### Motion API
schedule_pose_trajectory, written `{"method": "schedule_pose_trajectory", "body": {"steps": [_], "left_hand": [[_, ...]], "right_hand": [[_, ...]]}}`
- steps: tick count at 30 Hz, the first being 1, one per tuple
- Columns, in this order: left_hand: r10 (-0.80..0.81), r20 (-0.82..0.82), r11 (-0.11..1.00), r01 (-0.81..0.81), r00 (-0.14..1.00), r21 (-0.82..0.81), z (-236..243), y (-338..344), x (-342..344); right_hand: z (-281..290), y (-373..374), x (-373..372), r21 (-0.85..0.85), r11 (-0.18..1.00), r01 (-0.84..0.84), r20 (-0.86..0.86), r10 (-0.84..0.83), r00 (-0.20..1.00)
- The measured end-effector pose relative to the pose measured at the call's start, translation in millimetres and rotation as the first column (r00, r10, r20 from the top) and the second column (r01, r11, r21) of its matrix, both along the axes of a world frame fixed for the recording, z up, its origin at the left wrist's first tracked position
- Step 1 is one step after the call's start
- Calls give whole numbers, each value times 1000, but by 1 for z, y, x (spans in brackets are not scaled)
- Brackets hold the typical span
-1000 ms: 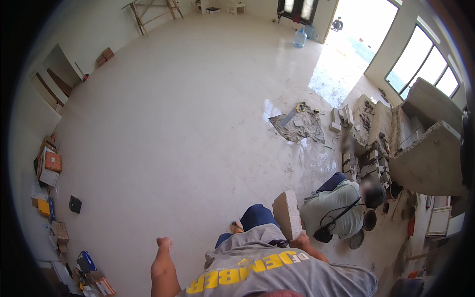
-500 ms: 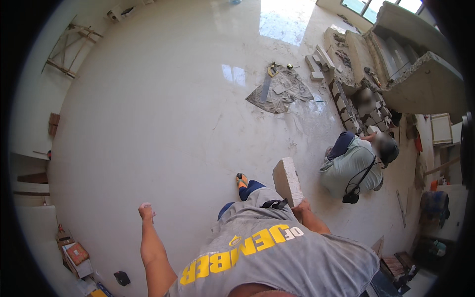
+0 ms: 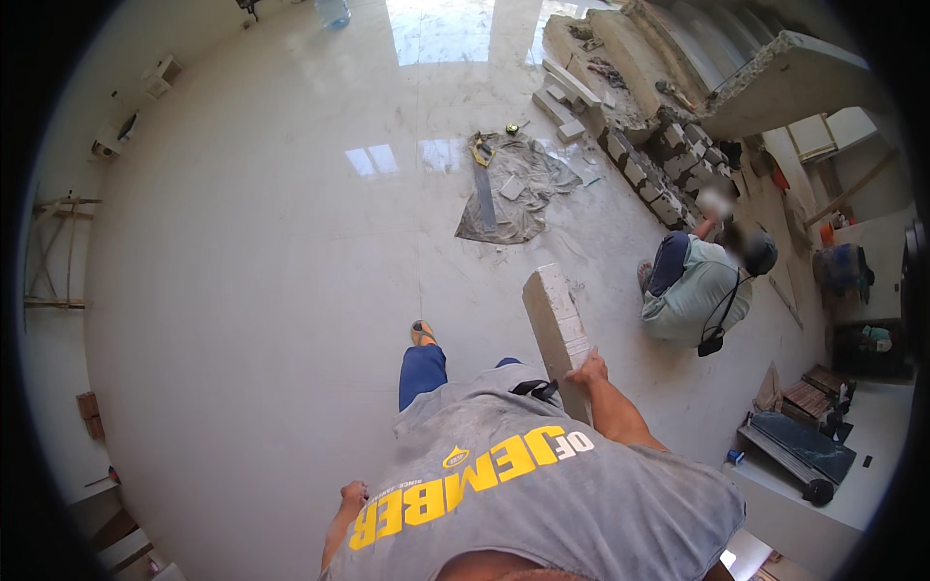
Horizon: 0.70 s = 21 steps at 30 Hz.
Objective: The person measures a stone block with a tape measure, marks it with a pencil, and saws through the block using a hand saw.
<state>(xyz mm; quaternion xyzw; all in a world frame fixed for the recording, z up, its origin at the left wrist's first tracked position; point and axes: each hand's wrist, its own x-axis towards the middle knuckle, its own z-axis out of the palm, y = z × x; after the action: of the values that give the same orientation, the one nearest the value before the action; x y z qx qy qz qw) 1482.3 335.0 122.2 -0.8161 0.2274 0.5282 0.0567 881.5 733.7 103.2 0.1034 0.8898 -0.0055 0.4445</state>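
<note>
My right hand is closed on the side of a long, pale lightweight concrete block, carried at my right side. The block's far end points ahead and its near end is partly hidden by my grey shirt. My left hand hangs low by my left side, its fingers curled with nothing seen in them.
A grey cloth on the shiny floor holds a yellow-handled handsaw; a tape measure lies beside it. Loose blocks lie farther right. A co-worker squats at a low block wall beside concrete stairs.
My view has turned to the right and I have stepped nearer the cloth. My left hand has swung back toward my body. The block stays in my right hand.
</note>
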Motion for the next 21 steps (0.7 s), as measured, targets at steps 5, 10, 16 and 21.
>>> {"method": "schedule_pose_trajectory", "body": {"steps": [5,10,16,21], "left_hand": [[49,80,959,-25,996,-283,1,-290,-96],[-347,-128,844,250,929,-475,23,-548,-285],[-688,222,454,648,691,-611,48,-713,-536],[-773,59,547,712,631,-440,46,-775,-648]], "right_hand": [[12,-118,-6,-54,990,131,-71,-135,988],[-9,-223,-20,-88,955,283,-19,-286,958],[-34,-329,-49,-9,885,465,69,-464,883],[-11,-431,-126,-7,812,583,129,-578,806]]}}
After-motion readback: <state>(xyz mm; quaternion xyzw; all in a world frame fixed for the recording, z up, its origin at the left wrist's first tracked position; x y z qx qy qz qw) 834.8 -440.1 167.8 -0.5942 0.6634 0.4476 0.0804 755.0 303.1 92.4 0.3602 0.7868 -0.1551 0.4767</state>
